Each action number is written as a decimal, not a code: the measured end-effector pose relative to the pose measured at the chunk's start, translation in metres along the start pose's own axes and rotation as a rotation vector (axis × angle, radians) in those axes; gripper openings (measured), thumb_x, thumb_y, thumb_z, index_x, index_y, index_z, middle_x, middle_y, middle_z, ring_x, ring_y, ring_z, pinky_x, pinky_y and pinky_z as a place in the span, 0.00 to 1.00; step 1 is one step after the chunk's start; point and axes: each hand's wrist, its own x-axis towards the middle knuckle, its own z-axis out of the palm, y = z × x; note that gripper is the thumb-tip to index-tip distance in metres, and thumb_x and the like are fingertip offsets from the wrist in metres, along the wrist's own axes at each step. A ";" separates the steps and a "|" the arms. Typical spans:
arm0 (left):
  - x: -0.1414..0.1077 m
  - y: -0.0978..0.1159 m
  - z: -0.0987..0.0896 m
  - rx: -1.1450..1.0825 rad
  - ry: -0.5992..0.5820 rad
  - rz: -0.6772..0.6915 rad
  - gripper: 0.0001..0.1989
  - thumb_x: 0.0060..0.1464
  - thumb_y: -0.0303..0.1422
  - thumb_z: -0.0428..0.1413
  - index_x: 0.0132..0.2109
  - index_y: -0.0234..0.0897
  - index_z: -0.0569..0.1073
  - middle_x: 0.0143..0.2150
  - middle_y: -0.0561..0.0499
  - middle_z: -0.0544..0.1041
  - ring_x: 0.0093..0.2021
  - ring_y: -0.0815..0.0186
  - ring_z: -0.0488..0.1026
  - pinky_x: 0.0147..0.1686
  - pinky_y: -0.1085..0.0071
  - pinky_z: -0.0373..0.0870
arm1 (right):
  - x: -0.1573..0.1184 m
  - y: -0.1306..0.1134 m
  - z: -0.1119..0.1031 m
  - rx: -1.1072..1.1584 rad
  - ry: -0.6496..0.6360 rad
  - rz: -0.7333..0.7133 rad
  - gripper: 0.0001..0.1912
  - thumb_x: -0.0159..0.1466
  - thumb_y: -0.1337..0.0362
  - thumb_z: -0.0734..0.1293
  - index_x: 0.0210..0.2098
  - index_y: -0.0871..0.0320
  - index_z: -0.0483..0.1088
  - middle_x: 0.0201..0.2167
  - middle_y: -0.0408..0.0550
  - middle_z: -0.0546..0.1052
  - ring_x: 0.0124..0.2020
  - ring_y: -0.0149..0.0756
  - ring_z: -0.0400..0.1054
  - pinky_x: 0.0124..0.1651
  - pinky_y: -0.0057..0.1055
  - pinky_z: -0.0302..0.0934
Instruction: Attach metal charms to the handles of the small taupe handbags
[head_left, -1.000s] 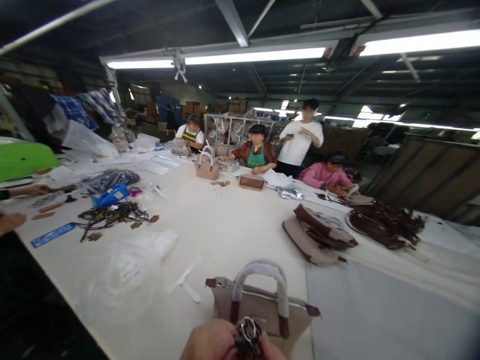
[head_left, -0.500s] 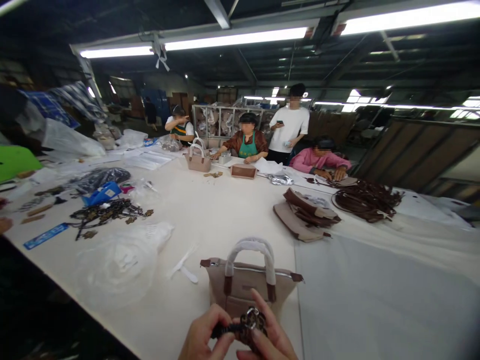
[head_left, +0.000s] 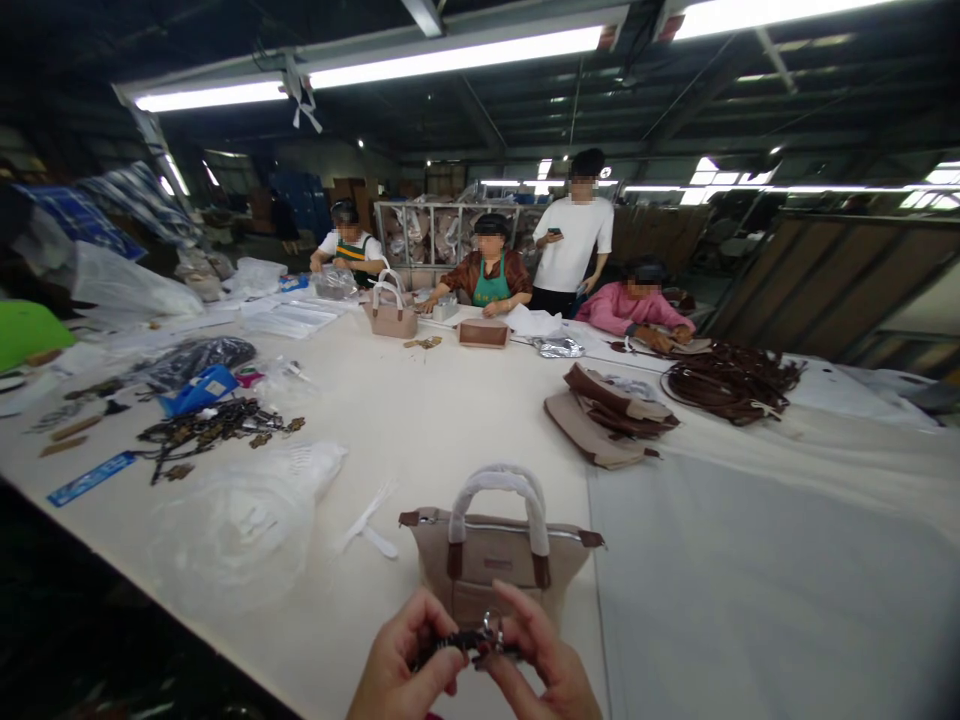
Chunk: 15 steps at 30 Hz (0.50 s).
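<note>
Low in the head view, my left hand (head_left: 409,660) pinches the dark braided cord of a bag charm (head_left: 474,640) between thumb and fingers. My right hand (head_left: 544,665) grips the charm's other end near a small silver ring, its index finger raised. The charm's flower-like brown piece is seen nearly edge-on and partly hidden by fingers. Just beyond both hands stands a beige handbag (head_left: 491,560) with brown trim, a zipped top and white-wrapped handles. My hands cover its lower front.
Several dark charms (head_left: 217,425), a blue box (head_left: 199,388) and clear plastic bags (head_left: 232,530) lie on the left. Stacked bag pieces (head_left: 607,420) and brown straps (head_left: 735,385) are at right. Co-workers sit across the white table (head_left: 420,410); one person stands (head_left: 574,240).
The charm has turned from showing its flower face to nearly edge-on, with the silver ring standing up. Both hands still hold it. The far-left co-worker's raised hand has come down.
</note>
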 end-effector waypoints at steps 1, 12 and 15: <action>0.001 0.000 0.000 -0.034 -0.005 -0.011 0.21 0.48 0.49 0.64 0.33 0.36 0.68 0.29 0.52 0.72 0.28 0.69 0.67 0.29 0.73 0.63 | 0.000 0.000 0.001 0.018 0.004 -0.011 0.29 0.62 0.49 0.69 0.59 0.53 0.65 0.32 0.47 0.79 0.31 0.38 0.74 0.37 0.33 0.71; 0.013 -0.006 -0.007 -0.123 -0.014 -0.059 0.18 0.49 0.44 0.64 0.33 0.36 0.67 0.28 0.52 0.75 0.25 0.72 0.65 0.26 0.75 0.59 | 0.005 -0.019 -0.005 -0.277 -0.080 0.082 0.25 0.62 0.41 0.64 0.34 0.57 0.77 0.23 0.49 0.75 0.22 0.33 0.68 0.23 0.26 0.62; 0.016 -0.004 -0.011 -0.058 -0.034 -0.081 0.16 0.50 0.43 0.62 0.35 0.37 0.67 0.28 0.53 0.75 0.27 0.69 0.67 0.28 0.74 0.61 | 0.005 -0.022 -0.002 -0.149 -0.109 0.221 0.30 0.58 0.36 0.65 0.33 0.59 0.75 0.21 0.48 0.74 0.21 0.31 0.67 0.21 0.25 0.60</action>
